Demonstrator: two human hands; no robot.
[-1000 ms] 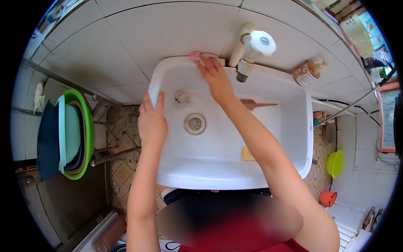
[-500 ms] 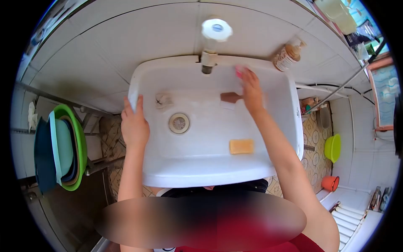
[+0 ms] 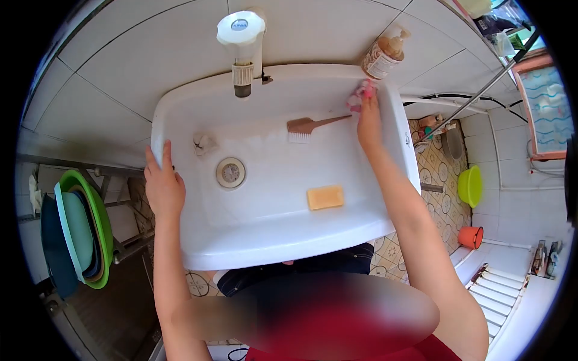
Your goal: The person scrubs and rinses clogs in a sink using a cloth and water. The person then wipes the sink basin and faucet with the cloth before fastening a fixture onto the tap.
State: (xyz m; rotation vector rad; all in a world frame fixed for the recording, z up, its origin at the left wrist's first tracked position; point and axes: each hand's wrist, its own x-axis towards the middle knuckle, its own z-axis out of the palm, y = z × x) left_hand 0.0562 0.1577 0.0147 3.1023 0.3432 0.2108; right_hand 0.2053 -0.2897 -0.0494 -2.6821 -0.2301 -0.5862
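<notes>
My right hand [image 3: 369, 123] presses a crumpled pink cloth [image 3: 356, 98] against the inner wall at the far right corner of the white sink [image 3: 265, 237]. On the sink's left rim lies my left hand [image 3: 164, 185], fingers apart. A brown brush with white bristles [image 3: 304, 126] lies in the basin, its handle pointing toward my right hand. Nearer to me in the basin is a yellow bar of soap [image 3: 326, 197]. Left of the brush are the drain [image 3: 230, 173] and a pale, hair-like clump [image 3: 205, 144].
A tap with a white knob [image 3: 241, 30] juts over the sink's back edge. The pump bottle [image 3: 383, 57] stands at the back right corner. Stacked basins [image 3: 90, 228] hang at the left. A lime tub [image 3: 469, 186] and an orange bucket [image 3: 470, 237] are on the right.
My right hand has moved with the pink cloth along the back wall to the right corner. The view has shifted, so the sink appears further left. My left hand stays on the rim.
</notes>
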